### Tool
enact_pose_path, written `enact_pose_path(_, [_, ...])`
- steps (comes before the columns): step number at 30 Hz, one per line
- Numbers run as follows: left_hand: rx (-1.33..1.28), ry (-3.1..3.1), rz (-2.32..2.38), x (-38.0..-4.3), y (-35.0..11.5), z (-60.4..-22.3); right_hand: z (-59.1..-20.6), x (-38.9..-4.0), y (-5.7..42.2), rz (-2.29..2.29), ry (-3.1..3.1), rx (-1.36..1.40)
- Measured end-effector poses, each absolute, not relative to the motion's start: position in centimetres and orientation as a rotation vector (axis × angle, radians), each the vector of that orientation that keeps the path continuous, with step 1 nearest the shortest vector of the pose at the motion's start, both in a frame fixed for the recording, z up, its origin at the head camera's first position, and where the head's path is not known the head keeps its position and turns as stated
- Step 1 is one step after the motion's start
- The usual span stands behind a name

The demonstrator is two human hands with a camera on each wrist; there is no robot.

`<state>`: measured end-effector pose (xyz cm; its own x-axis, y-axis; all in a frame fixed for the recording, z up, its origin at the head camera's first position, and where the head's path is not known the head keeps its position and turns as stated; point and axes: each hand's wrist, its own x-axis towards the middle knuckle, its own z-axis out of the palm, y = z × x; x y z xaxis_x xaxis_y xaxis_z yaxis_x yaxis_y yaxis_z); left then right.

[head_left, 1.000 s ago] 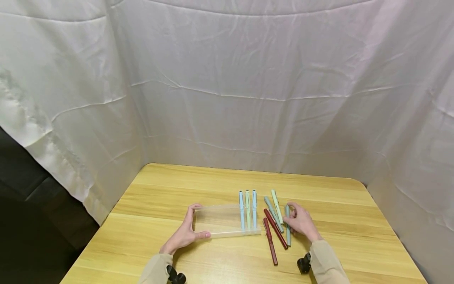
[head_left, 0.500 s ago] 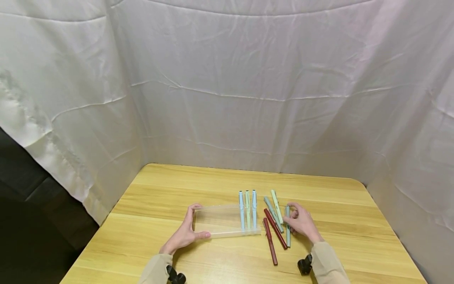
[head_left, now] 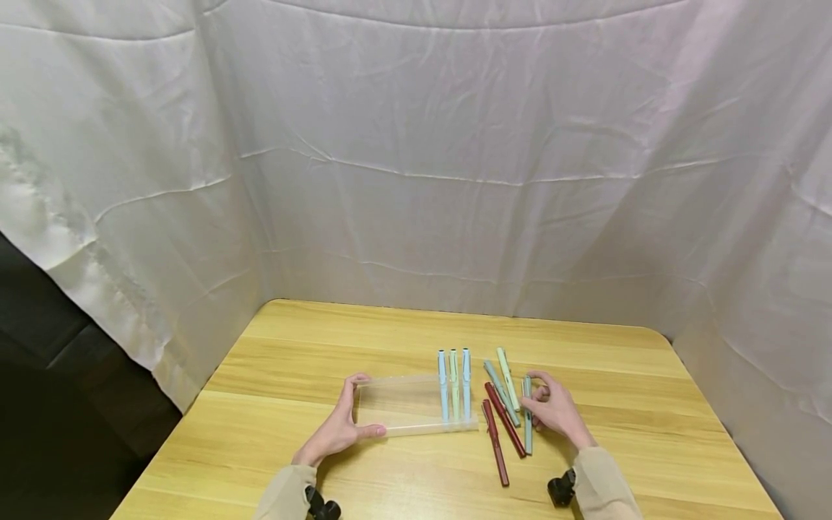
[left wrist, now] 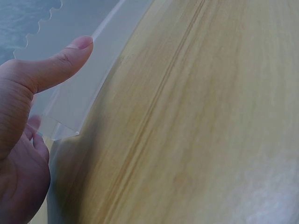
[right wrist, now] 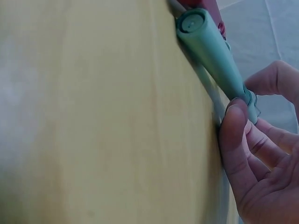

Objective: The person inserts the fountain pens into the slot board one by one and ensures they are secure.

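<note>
My left hand [head_left: 339, 432] grips the left end of a clear plastic pen tray [head_left: 416, 430], thumb on its near edge and fingers at the far corner. In the left wrist view the tray's wavy notched edge [left wrist: 35, 30] shows beside the thumb. Two light blue pens [head_left: 443, 390] and a pale green pen [head_left: 455, 393] lie side by side across the tray's right end. My right hand [head_left: 554, 408] pinches a grey-green pen [right wrist: 212, 53] between thumb and fingers, close over the table. One end of that pen points toward the right wrist camera.
Left of the right hand lie a loose pale green pen [head_left: 507, 375], another grey-green pen [head_left: 499, 386] and two dark red pens [head_left: 496, 448], some overlapping. The wooden table [head_left: 390, 332] meets grey curtains [head_left: 416, 217] at its back and sides.
The pinched grey-green pen has slid slightly toward the near side, with the right hand shifting a little the same way. One dark red pen has moved slightly. My left hand and the tray stay put.
</note>
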<state>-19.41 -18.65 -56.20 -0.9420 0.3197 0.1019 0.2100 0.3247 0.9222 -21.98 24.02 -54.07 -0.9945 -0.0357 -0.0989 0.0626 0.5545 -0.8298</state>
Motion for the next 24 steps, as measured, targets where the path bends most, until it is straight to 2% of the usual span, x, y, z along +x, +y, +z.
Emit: enact_pose_path(24, [0.499,2.48,1.712,-19.38,-18.65,-56.26,-53.68,-21.14,24.1,-1.524,2.695,-0.09])
